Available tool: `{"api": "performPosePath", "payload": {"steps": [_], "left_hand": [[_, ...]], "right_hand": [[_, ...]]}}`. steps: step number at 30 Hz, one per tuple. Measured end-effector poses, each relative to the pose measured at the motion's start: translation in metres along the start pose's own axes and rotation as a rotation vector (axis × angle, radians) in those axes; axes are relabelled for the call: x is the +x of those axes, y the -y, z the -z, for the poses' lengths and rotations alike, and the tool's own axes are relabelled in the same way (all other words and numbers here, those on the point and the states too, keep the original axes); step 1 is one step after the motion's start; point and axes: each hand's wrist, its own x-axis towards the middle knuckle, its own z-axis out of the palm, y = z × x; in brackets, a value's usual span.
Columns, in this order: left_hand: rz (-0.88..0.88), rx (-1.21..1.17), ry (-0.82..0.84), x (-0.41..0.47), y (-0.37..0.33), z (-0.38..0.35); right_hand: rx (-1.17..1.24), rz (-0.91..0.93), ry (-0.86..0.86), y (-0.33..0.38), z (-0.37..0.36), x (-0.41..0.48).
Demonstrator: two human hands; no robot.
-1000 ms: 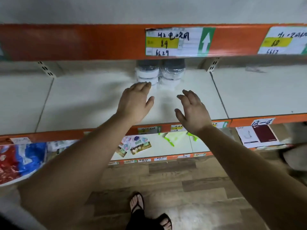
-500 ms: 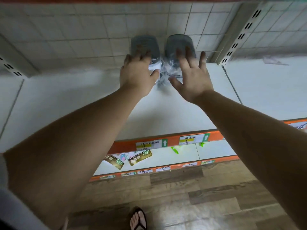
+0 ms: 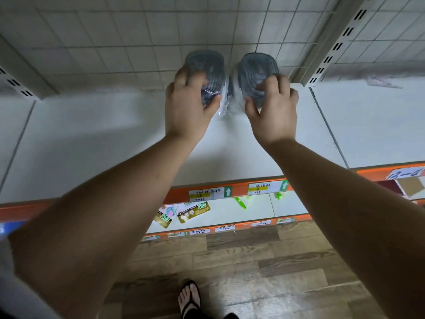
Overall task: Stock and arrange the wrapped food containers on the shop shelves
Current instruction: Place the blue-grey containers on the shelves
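Curling in from flat a moment ago, my left hand (image 3: 186, 107) is gripping the left wrapped container stack (image 3: 205, 61) and my right hand (image 3: 274, 114) the right stack (image 3: 258, 65), both standing at the back of the shelf (image 3: 92, 146).

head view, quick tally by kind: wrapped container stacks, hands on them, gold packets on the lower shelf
wrapped container stacks: 2
hands, one gripping each stack: 2
gold packets on the lower shelf: 2
total: 6
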Motion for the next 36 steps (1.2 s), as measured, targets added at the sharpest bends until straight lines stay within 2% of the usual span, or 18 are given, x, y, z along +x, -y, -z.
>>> {"api": "performPosePath", "payload": {"steps": [6, 12, 17, 24, 32, 36], "left_hand": [[0.024, 0.005, 0.049, -0.057, -0.015, 0.031], [0.077, -0.024, 0.081, -0.119, -0.049, 0.082], [0.079, -0.094, 0.034, -0.155, -0.087, 0.139], [0.008, -0.172, -0.035, -0.185, -0.142, 0.219], [-0.138, -0.137, -0.135, -0.165, -0.161, 0.290], [-0.143, -0.039, -0.064, -0.121, -0.152, 0.316]], "right_hand": [[0.107, 0.004, -0.032, -0.002, 0.031, -0.058], [0.137, 0.025, 0.043, 0.003, 0.082, -0.121], [0.182, 0.056, 0.044, 0.017, 0.143, -0.159], [0.373, 0.037, -0.050, 0.043, 0.229, -0.195], [0.464, 0.196, -0.208, 0.059, 0.287, -0.185], [0.463, 0.253, -0.197, 0.075, 0.303, -0.148]]}}
